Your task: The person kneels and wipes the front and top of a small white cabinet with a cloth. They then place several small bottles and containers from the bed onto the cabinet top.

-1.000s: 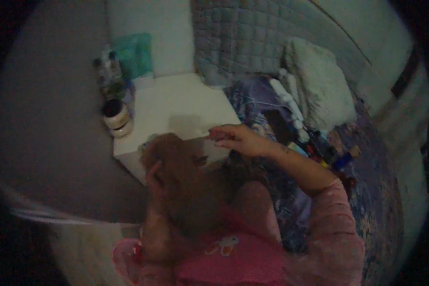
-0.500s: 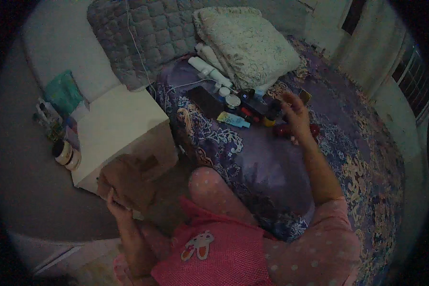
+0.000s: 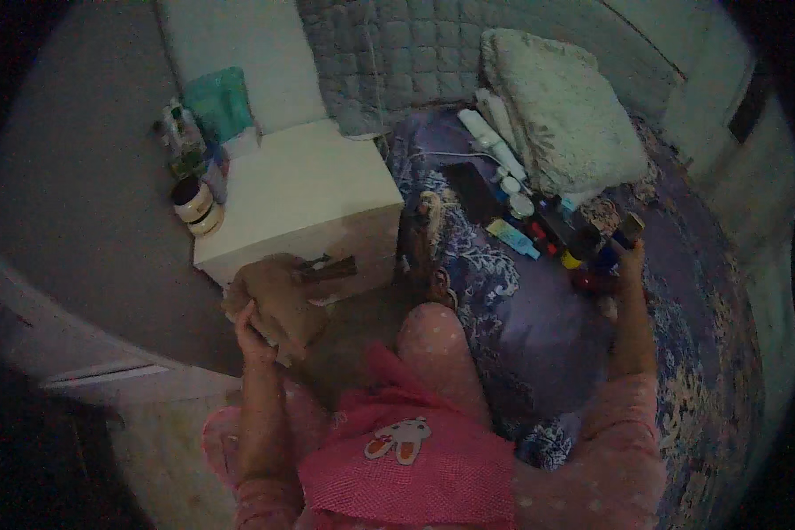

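Observation:
My left hand (image 3: 254,334) is closed on a brown cloth (image 3: 278,296), its fingers gripping the near edge while the cloth bunches up against the front of a white nightstand. Over on the bed, my right hand (image 3: 629,267) has its fingers round a small dark boxy item with a tan face (image 3: 628,228); dim light hides its exact kind. Beside that hand lies a dark red rounded thing (image 3: 592,281). A light-blue and yellow tube (image 3: 513,238), a round white-lidded jar (image 3: 521,207) and a flat dark rectangular thing (image 3: 471,192) lie further left.
The white nightstand (image 3: 309,177) stands at the left, with cream jars with dark lids (image 3: 192,199), bottles (image 3: 182,132) and a green bag (image 3: 218,104) along its far-left side. A folded pale blanket (image 3: 579,115) and white cylinders (image 3: 492,144) rest on the patterned purple bed (image 3: 548,327).
The view has swung left, so everything sits further right. My right hand has closed round the small dark boxy item. The left hand keeps its grip on the brown cloth.

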`<state>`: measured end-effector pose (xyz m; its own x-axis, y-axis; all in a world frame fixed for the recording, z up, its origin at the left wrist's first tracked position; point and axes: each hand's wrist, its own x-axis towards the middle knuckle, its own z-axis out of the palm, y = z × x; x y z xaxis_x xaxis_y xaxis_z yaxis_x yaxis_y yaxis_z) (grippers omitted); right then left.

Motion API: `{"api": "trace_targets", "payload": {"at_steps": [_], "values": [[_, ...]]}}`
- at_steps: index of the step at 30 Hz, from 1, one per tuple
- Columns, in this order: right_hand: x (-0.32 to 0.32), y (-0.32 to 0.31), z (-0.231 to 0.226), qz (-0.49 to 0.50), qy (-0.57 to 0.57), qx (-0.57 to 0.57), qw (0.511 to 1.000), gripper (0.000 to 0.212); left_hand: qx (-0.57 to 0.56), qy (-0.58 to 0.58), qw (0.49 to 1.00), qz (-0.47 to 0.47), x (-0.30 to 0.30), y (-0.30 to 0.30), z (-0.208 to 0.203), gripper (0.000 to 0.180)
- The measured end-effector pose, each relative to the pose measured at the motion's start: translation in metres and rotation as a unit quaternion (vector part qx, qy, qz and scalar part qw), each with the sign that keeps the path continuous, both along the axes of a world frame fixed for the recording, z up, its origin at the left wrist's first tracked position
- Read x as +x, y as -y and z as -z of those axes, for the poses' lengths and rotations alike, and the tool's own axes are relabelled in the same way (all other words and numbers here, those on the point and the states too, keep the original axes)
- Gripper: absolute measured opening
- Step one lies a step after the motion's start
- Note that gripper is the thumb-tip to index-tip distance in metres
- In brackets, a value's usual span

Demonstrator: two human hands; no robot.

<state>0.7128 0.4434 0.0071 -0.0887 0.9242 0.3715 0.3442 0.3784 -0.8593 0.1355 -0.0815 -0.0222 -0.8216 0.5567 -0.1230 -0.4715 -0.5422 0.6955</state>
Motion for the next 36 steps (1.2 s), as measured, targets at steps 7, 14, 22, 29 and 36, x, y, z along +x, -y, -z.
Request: {"api": "trace_targets", "payload": {"at_steps": [7,14,22,29,36], "values": [[-0.117,0.056,-0.118,0.009,0.054,0.222,0.974,0.039,0.014,0.069,0.997,0.022,-0.019,0.001,0.000,0.031],[-0.327,0.128,-0.170,-0.185,-0.042,0.047,0.981,0.044,0.030,0.085,0.994,0.064,-0.027,-0.056,0.016,0.034],[-0.605,0.214,-0.131,-0.452,-0.025,0.008,0.892,0.054,-0.013,0.118,0.983,0.140,-0.036,-0.054,-0.014,0.033],[-0.791,0.220,-0.077,-0.493,-0.042,0.010,0.869,0.053,-0.089,0.103,0.984,0.118,-0.061,-0.056,0.022,0.036],[-0.897,0.190,-0.039,-0.530,-0.025,0.045,0.847,0.040,-0.120,0.056,0.981,0.144,-0.066,-0.055,-0.004,0.041]]}}
